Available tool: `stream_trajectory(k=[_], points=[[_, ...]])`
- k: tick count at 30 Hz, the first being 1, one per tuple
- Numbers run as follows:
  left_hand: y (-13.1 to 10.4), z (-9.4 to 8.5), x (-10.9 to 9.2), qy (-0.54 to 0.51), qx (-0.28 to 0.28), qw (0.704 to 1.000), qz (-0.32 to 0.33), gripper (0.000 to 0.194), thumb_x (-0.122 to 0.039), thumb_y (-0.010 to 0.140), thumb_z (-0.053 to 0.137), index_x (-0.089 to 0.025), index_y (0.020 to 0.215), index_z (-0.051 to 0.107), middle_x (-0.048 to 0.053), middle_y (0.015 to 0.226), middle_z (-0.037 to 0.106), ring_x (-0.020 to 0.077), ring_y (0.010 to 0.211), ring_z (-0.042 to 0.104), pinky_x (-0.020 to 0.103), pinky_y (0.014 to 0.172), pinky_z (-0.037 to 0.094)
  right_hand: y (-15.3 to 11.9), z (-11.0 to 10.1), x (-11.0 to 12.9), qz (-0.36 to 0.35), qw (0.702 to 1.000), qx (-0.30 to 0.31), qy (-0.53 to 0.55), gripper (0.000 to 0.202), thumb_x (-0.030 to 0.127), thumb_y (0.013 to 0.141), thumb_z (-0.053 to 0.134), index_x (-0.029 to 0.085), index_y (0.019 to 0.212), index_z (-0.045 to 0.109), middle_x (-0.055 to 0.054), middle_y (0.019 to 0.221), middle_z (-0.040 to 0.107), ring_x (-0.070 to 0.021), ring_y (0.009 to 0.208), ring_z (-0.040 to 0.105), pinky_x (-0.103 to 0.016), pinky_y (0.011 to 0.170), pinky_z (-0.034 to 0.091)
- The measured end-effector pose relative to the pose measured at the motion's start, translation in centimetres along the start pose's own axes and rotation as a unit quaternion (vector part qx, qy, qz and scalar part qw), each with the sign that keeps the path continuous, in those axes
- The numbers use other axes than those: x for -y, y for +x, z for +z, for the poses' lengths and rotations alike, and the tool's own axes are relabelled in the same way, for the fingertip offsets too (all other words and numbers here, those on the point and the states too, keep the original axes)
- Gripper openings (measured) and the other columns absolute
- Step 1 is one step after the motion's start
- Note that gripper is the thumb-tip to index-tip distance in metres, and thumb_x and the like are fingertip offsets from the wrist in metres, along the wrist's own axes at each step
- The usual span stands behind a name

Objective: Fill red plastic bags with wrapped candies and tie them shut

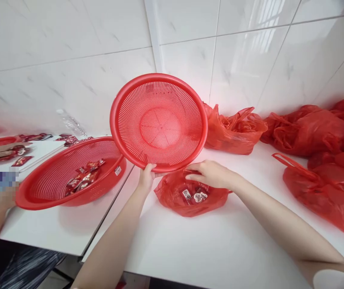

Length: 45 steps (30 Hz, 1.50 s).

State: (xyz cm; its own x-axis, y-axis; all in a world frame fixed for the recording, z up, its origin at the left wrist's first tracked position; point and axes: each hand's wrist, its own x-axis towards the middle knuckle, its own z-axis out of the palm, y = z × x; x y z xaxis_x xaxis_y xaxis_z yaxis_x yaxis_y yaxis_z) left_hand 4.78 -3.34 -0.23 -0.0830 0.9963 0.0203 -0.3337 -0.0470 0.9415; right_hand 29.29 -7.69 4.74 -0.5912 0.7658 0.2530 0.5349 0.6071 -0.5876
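My left hand (147, 176) grips the lower rim of an empty red mesh basket (161, 124), tilted so its inside faces me. Below it, an open red plastic bag (196, 208) lies on the white table, with small dark-red packets (194, 196) inside. My right hand (206, 173) is over the bag's back edge, fingers partly spread, near the basket's lower right rim. I see nothing held in it.
At left, another person's hand (6, 196) is at a second red basket (108, 178) holding packets; another hand (0, 151) touches loose packets behind. A clear bottle (71, 122) leans near the wall. Filled red bags (235, 134) line the back and right (328, 192).
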Motion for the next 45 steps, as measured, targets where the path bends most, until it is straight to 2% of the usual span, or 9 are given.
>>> stream_trajectory(k=[4, 7, 14, 21, 28, 32, 37, 42, 45], points=[[-0.3, 0.1, -1.2, -0.036, 0.023, 0.999, -0.009, 0.018, -0.025, 0.067, 0.056, -0.015, 0.081, 0.059, 0.008, 0.087, 0.07, 0.0259, 0.088, 0.066, 0.041, 0.074, 0.057, -0.8, -1.1, -0.1, 0.042, 0.997, 0.066, -0.006, 0.04, 0.052, 0.091, 0.045, 0.024, 0.082, 0.072, -0.005, 0.078, 0.071, -0.0191, 0.065, 0.062, -0.032, 0.067, 0.048], [-0.6, -0.1, -2.0, -0.048, 0.045, 0.998, -0.021, 0.021, -0.026, 0.069, 0.056, -0.016, 0.087, 0.061, 0.008, 0.088, 0.071, 0.0245, 0.084, 0.066, 0.039, 0.071, 0.056, -0.4, -1.8, -1.1, 0.144, 0.981, -0.041, 0.12, 0.043, 0.057, 0.088, 0.049, 0.022, 0.105, 0.069, -0.01, 0.1, 0.072, -0.0211, 0.074, 0.067, -0.033, 0.067, 0.053], [-1.1, -0.6, -3.3, -0.063, 0.117, 0.991, 0.026, 0.036, -0.047, 0.076, 0.056, -0.02, 0.1, 0.06, 0.009, 0.098, 0.069, 0.026, 0.085, 0.067, 0.038, 0.069, 0.055, 0.9, -2.6, -1.9, 0.203, 0.814, -0.227, 0.494, 0.023, 0.035, 0.085, 0.061, 0.016, 0.098, 0.063, -0.011, 0.095, 0.073, -0.0209, 0.071, 0.071, -0.036, 0.066, 0.061], [1.7, -2.9, -1.9, -0.123, -0.232, 0.962, 0.076, 0.03, -0.041, 0.079, 0.056, -0.024, 0.102, 0.047, 0.006, 0.095, 0.06, 0.0141, 0.082, 0.064, 0.026, 0.076, 0.051, -0.3, -4.9, -1.3, 0.156, 0.802, -0.316, 0.482, 0.023, 0.037, 0.087, 0.059, 0.018, 0.101, 0.062, -0.008, 0.093, 0.073, -0.0213, 0.078, 0.072, -0.036, 0.065, 0.062], [2.3, -3.6, -1.2, -0.088, -0.263, 0.95, 0.143, 0.029, -0.041, 0.079, 0.057, -0.025, 0.101, 0.049, -0.001, 0.089, 0.058, 0.0068, 0.061, 0.055, 0.019, 0.057, 0.04, -1.2, -6.8, -1.2, 0.139, 0.807, -0.355, 0.451, 0.022, 0.041, 0.087, 0.057, 0.021, 0.096, 0.064, -0.007, 0.094, 0.072, -0.0198, 0.079, 0.071, -0.032, 0.065, 0.062], [0.9, -1.8, -1.1, -0.067, -0.235, 0.947, 0.208, 0.025, -0.038, 0.079, 0.059, -0.025, 0.099, 0.051, 0.0, 0.092, 0.061, 0.0071, 0.062, 0.055, 0.018, 0.057, 0.038, -1.6, -7.5, -1.0, 0.15, 0.795, -0.362, 0.463, 0.021, 0.039, 0.089, 0.055, 0.022, 0.093, 0.065, -0.006, 0.09, 0.072, -0.0171, 0.074, 0.071, -0.03, 0.066, 0.061], [-2.3, 1.0, -0.4, 0.006, -0.107, 0.953, 0.284, 0.023, -0.039, 0.084, 0.056, -0.025, 0.101, 0.05, 0.003, 0.094, 0.071, 0.0093, 0.06, 0.056, 0.021, 0.059, 0.04, -1.6, -7.6, -0.8, 0.142, 0.805, -0.351, 0.457, 0.025, 0.044, 0.09, 0.053, 0.022, 0.096, 0.064, -0.006, 0.088, 0.073, -0.0173, 0.075, 0.07, -0.03, 0.066, 0.06], [-3.1, 1.9, 0.8, -0.004, 0.029, 0.978, 0.205, 0.034, -0.051, 0.083, 0.054, -0.017, 0.09, 0.055, 0.007, 0.077, 0.073, 0.0102, 0.045, 0.052, 0.023, 0.046, 0.037, -1.1, -6.9, -0.8, 0.129, 0.778, -0.359, 0.499, 0.031, 0.048, 0.091, 0.049, 0.022, 0.096, 0.063, -0.005, 0.084, 0.073, -0.0179, 0.076, 0.071, -0.032, 0.068, 0.061], [-2.5, 1.8, 0.7, 0.041, 0.012, 0.993, 0.111, 0.046, -0.055, 0.086, 0.05, -0.012, 0.077, 0.061, 0.009, 0.072, 0.069, 0.01, 0.047, 0.052, 0.024, 0.046, 0.041, -0.9, -6.0, 0.2, 0.126, 0.774, -0.304, 0.541, 0.03, 0.045, 0.092, 0.049, 0.02, 0.095, 0.064, -0.006, 0.088, 0.074, -0.0187, 0.079, 0.072, -0.032, 0.071, 0.061]])
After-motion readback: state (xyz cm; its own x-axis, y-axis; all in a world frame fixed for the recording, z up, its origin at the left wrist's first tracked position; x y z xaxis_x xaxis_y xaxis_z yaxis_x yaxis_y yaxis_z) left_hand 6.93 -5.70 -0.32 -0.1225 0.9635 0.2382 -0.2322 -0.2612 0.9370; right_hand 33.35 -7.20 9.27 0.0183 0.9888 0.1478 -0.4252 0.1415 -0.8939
